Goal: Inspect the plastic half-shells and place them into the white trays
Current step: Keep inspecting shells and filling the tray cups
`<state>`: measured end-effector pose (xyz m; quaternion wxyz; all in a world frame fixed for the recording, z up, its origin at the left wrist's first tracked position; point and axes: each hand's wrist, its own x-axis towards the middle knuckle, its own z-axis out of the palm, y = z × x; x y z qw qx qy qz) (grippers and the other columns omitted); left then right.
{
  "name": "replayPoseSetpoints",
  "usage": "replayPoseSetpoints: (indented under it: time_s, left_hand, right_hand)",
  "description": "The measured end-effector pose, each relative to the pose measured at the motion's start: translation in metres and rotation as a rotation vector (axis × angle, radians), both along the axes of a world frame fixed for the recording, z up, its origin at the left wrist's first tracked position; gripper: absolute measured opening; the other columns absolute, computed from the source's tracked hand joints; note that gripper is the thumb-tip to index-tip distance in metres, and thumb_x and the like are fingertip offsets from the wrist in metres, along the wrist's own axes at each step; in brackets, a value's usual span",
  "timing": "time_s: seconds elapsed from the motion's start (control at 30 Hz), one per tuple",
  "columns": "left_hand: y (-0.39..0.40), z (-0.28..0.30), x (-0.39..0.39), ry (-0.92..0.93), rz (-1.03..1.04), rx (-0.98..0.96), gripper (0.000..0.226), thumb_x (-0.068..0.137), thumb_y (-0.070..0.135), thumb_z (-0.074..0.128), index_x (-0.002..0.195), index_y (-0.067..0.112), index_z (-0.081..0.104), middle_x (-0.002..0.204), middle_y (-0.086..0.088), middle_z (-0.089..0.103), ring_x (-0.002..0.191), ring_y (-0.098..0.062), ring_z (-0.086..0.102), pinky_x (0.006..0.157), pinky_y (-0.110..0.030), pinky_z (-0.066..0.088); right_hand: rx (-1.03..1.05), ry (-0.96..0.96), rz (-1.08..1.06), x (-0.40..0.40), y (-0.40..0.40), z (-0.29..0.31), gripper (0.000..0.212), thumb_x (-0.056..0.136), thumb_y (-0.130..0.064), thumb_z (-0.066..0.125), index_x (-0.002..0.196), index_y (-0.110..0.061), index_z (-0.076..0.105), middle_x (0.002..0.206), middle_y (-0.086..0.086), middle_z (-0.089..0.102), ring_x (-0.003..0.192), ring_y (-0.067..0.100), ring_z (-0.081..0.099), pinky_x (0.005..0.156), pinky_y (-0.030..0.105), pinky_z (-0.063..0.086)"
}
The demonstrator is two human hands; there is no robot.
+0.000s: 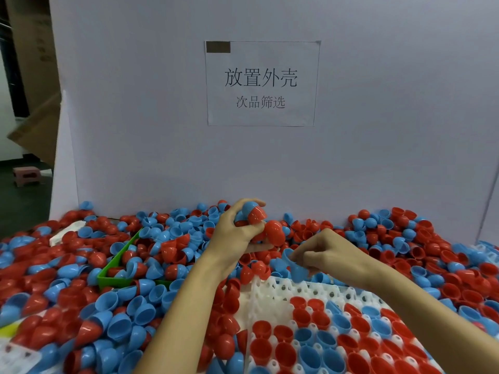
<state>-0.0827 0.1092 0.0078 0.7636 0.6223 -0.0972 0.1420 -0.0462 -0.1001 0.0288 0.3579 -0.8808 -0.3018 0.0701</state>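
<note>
A deep pile of red and blue plastic half-shells covers the table. My left hand is raised over the middle of the pile and grips a bunch of red and blue half-shells, with a red one sticking out below the fingers. My right hand sits lower and to the right, pinching a blue half-shell just above the far edge of the white tray. The tray's near pockets hold red and blue shells, open side up.
A green bin lies half buried in the shells at left. A white partition with a paper sign stands behind the pile. A pink stool is on the floor at far left.
</note>
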Motion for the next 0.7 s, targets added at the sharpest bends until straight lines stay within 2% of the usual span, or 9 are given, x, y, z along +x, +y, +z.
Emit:
replayPoseSetpoints:
  time_s: [0.13,0.23,0.3,0.43,0.57,0.7]
  left_hand:
    - [0.0,-0.001,0.001,0.003,-0.004,-0.008,0.024,0.096,0.007,0.063,0.107,0.028,0.069,0.122,-0.021,0.062,0.101,-0.03,0.073,0.073,-0.043,0.061]
    - [0.0,-0.001,0.001,0.009,0.004,-0.007,0.025,0.096,0.006,0.063,0.109,0.026,0.068,0.123,-0.02,0.061,0.103,-0.032,0.072,0.074,-0.044,0.062]
    - [-0.001,-0.001,0.001,0.011,0.009,-0.005,0.024,0.095,0.006,0.064,0.108,0.026,0.068,0.124,-0.019,0.061,0.104,-0.033,0.071,0.074,-0.045,0.062]
    - [-0.001,-0.001,0.0,0.012,0.009,-0.014,0.024,0.095,0.006,0.064,0.104,0.028,0.07,0.122,-0.018,0.061,0.102,-0.031,0.072,0.071,-0.041,0.062]
    - [-0.001,-0.002,0.0,0.021,0.012,-0.01,0.023,0.095,0.007,0.064,0.101,0.028,0.07,0.121,-0.017,0.063,0.101,-0.028,0.073,0.07,-0.04,0.061]
    - [-0.003,-0.002,0.0,0.032,0.013,-0.004,0.021,0.095,0.006,0.064,0.103,0.025,0.069,0.12,-0.017,0.064,0.1,-0.029,0.072,0.071,-0.041,0.062]
  right_hand:
    - [-0.019,-0.047,0.042,-0.001,0.0,0.002,0.022,0.091,-0.014,0.064,0.108,-0.017,0.076,0.101,-0.014,0.075,0.091,0.0,0.07,0.078,0.015,0.055]
    - [-0.055,-0.058,0.034,-0.003,0.002,0.001,0.019,0.087,-0.014,0.073,0.106,-0.019,0.074,0.093,-0.009,0.076,0.084,0.004,0.072,0.08,0.018,0.057]
    - [-0.083,-0.081,0.009,-0.005,0.004,-0.001,0.019,0.085,-0.014,0.077,0.103,-0.018,0.074,0.089,-0.007,0.075,0.079,0.005,0.072,0.077,0.019,0.058]
    - [-0.191,-0.223,-0.02,-0.006,0.012,-0.007,0.014,0.084,-0.022,0.079,0.096,-0.016,0.077,0.081,-0.013,0.072,0.07,0.0,0.068,0.066,0.012,0.054]
    - [-0.377,-0.247,0.018,-0.007,0.024,-0.017,0.017,0.086,-0.024,0.076,0.101,-0.016,0.078,0.094,-0.009,0.074,0.07,0.0,0.064,0.063,0.011,0.05]
    - [-0.473,-0.169,0.034,-0.006,0.032,-0.033,0.02,0.088,-0.023,0.074,0.106,-0.015,0.077,0.106,-0.004,0.075,0.078,0.003,0.063,0.071,0.014,0.053]
